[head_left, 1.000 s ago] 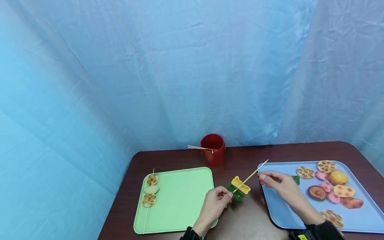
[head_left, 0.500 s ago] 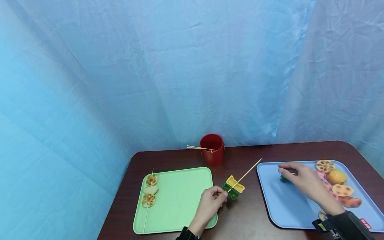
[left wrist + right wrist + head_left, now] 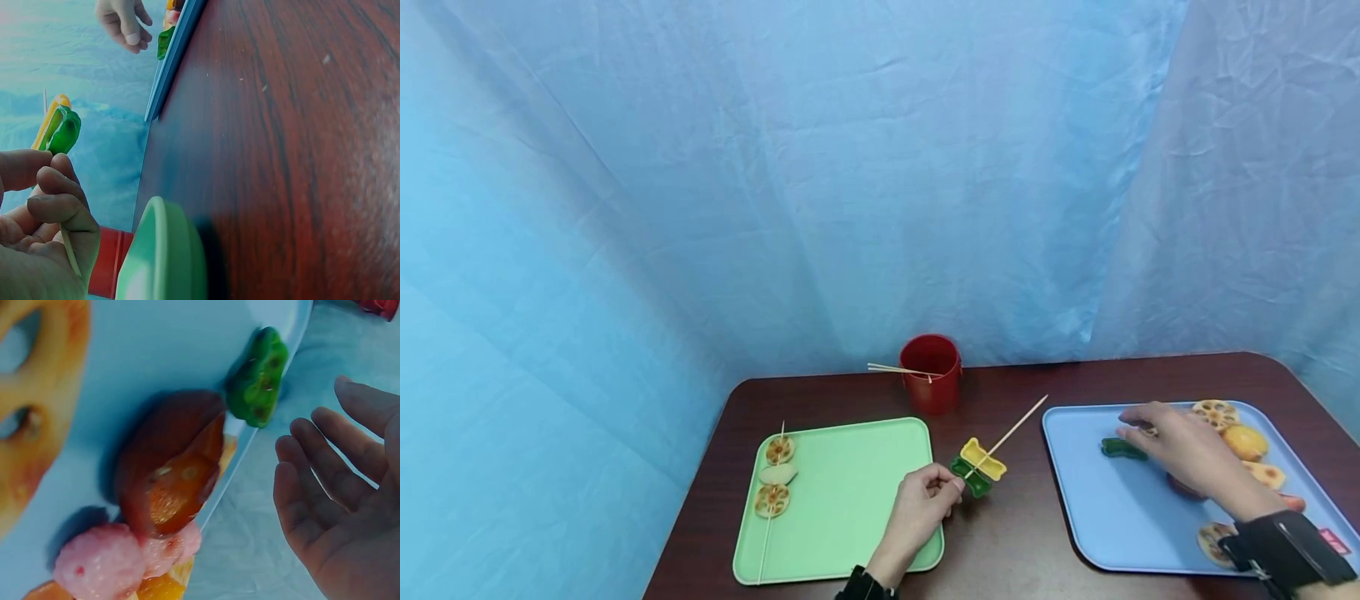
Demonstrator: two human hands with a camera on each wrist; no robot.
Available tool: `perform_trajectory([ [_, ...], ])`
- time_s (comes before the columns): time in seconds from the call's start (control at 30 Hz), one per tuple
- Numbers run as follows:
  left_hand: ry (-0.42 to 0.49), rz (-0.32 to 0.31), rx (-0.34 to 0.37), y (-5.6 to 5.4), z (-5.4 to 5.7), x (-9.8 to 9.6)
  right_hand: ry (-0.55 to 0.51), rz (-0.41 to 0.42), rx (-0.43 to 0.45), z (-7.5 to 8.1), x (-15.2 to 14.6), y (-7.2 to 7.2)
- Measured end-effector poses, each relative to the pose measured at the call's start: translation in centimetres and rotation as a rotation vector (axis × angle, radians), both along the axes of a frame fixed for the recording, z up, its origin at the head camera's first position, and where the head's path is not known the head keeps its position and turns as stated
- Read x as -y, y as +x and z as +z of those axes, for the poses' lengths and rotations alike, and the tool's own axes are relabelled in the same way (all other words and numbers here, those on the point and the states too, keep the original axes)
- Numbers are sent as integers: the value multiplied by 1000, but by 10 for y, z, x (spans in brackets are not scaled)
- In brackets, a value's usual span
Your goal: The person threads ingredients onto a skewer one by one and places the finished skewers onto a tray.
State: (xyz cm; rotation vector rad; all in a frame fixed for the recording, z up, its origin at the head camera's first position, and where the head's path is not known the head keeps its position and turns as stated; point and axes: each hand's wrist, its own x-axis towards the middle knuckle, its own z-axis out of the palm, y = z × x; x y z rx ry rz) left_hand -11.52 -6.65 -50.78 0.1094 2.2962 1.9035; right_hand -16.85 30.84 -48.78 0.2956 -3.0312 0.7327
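Observation:
Low over the table's middle, my left hand [image 3: 921,508] pinches a bamboo skewer [image 3: 1021,422] that points up and to the right. Threaded on it are a green pepper piece [image 3: 974,481] and a yellow pepper piece [image 3: 983,459], side by side. In the right wrist view my right hand [image 3: 350,487] has loosely bent fingers and holds nothing. It hovers above the blue tray [image 3: 1097,521], near another green pepper piece [image 3: 1122,448]. Below it lie a brown mushroom [image 3: 172,462] and pink balls [image 3: 103,562], largely hidden by the hand in the head view.
On the green tray [image 3: 850,508] lies a skewer with two lotus root slices [image 3: 772,501] and a pale oval piece [image 3: 778,474]. A red bucket [image 3: 931,392] holds thin skewers at the back. More lotus slices [image 3: 1215,413] and a yellow lump [image 3: 1246,442] fill the blue tray's right side.
My right hand has left the skewer's tip and moved right over the blue tray, uncovering the green pepper piece there. The left hand, still pinching the skewer, has shifted slightly left.

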Motion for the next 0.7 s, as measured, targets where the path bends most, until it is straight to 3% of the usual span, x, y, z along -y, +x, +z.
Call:
perform_trajectory([
  [0.3, -14, -14, 21, 0, -1, 3, 120, 40, 32, -15, -3, -9],
  [0.7, -19, -10, 30, 0, -2, 5, 160, 74, 73, -20, -1, -10],
])
